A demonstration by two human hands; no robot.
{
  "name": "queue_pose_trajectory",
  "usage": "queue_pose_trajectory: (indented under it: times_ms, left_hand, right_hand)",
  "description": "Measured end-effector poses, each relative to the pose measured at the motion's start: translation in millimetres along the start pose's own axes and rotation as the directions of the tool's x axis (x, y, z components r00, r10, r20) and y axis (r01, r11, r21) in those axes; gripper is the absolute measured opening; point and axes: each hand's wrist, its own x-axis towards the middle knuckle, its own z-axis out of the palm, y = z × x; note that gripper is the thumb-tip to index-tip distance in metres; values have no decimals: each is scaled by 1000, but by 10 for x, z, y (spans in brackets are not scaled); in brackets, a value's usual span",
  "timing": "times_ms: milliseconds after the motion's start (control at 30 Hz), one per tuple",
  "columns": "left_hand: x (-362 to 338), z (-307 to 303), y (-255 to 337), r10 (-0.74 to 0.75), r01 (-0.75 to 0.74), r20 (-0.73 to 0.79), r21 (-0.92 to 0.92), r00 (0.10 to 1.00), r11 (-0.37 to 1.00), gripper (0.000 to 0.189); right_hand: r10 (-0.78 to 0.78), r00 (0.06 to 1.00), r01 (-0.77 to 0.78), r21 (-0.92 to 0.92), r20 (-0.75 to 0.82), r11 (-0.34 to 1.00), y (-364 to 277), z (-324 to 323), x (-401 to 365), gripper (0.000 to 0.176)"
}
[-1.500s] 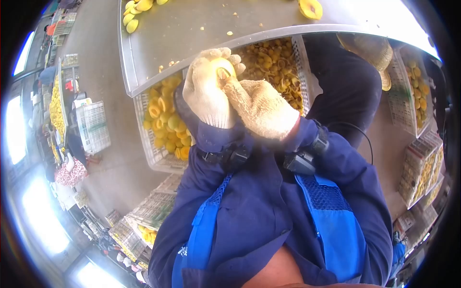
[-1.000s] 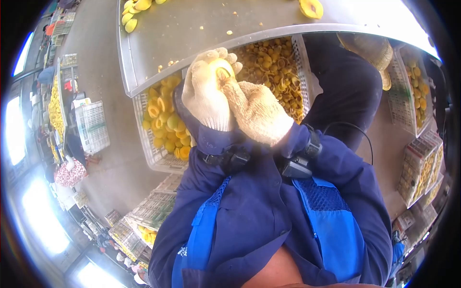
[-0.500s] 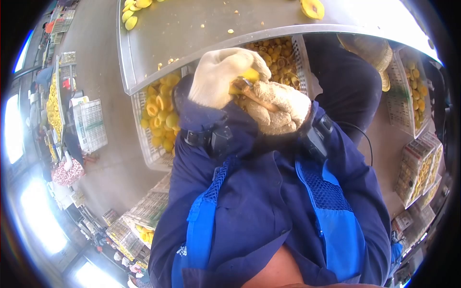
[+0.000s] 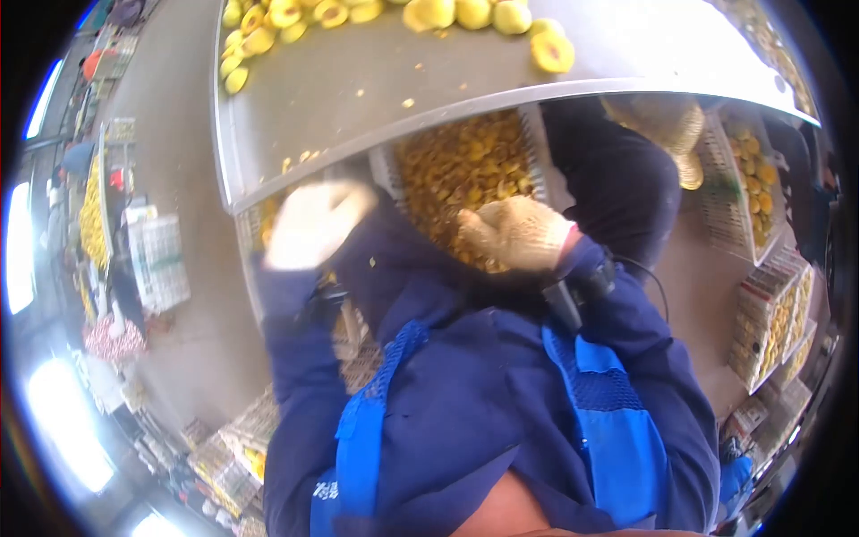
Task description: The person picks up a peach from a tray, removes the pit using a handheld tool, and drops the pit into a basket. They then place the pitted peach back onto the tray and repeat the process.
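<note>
My left hand, in a pale glove and smeared by motion, is above the crate of yellow peach halves by the table's left front corner. Whether it holds anything cannot be seen. My right hand, in a cream knitted glove, is closed in front of me, over the near part of a crate full of brownish-yellow pits and scraps. The wooden-handled tool seen in it earlier is hidden by the glove from this angle. Yellow peaches, some halved, lie along the metal table's far part.
The metal table crosses the top of the view, its raised edge just beyond my hands. Crates of yellow fruit stand at the right, with stacked crates nearer. A woven straw-coloured object is beside my right leg.
My hands have parted: the left swung left and down, away from the tool and the yellow fruit. The right stayed near the middle, fingers closed. More of the table and the scrap crate shows.
</note>
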Motion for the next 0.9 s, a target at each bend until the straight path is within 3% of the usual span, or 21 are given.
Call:
queue_pose_trajectory:
  times_ms: [67,133,167,233,267,300,333,367,400,467,500,567,600,633,667,700,767,800,867,900]
  left_hand:
    - [-190,-96,-112,-261,302,-159,364,952,881,31]
    - [-120,-246,-87,-151,247,-293,323,944,914,31]
    - [48,-207,-37,8,115,-439,252,898,961,28]
    - [667,-171,339,317,-157,-485,341,815,927,24]
    - [1013,-154,680,321,-241,-504,219,802,946,26]
    - [1419,-73,875,327,-319,-500,105,802,942,31]
    - [1719,-78,1220,168,-190,-365,-24,916,982,40]
    - [2167,92,1310,219,-239,-329,-20,919,971,47]
    - [2544,239,1448,164,-162,-214,26,963,986,52]
    - [2981,496,1544,327,-329,-98,-10,940,944,51]
    - [3413,858,1358,399,-393,-142,66,906,917,49]
    - [3598,1008,1281,559,-532,-32,266,829,804,43]
    - [3220,700,1388,608,-604,119,367,785,707,40]
    - [2817,505,1485,283,-285,-44,-54,958,957,35]
    - [2647,509,1305,254,-285,-221,-119,941,951,38]
    - [2373,514,1157,293,-362,-479,-58,828,930,39]
    - [1837,343,993,458,-479,-638,156,620,864,41]
    - [1552,225,998,480,-422,-623,253,617,871,41]
    - [1111,107,930,498,-436,-635,268,590,859,38]
    - [902,95,853,391,-428,-633,103,668,898,40]
  right_hand:
    - [35,999,-35,43,-12,998,-27,-107,-35,65]
    - [26,1000,-26,64,2,998,78,-131,28,63]
    - [26,1000,-26,53,-8,998,87,-128,49,63]
    - [46,999,-46,45,3,998,9,-172,82,63]
    - [33,999,-34,37,14,999,18,-185,92,62]
    - [22,999,-23,35,26,999,37,-165,101,62]
    - [14,999,-15,38,38,999,70,-122,102,61]
    - [-189,981,191,32,-40,981,330,56,130,60]
    - [-172,983,174,29,-56,984,368,58,96,59]
    - [-133,985,140,53,-112,989,411,59,11,59]
    - [-114,982,126,77,-149,989,436,50,-33,59]
    - [7,988,25,197,-156,980,331,-151,-171,60]
    - [98,989,-63,286,-109,956,201,-315,-269,60]
    - [143,982,-88,367,-124,926,113,-422,-335,62]
    - [118,972,-43,338,-204,940,162,-425,-321,58]
    - [161,952,18,574,-260,818,88,-443,-332,53]
    - [243,951,76,909,-190,410,-29,-501,-350,43]
    - [256,949,90,936,-184,341,-150,-538,-319,43]
    - [192,923,248,898,-333,363,-273,-426,-103,44]
    - [169,949,186,907,-265,378,-336,-420,-71,46]
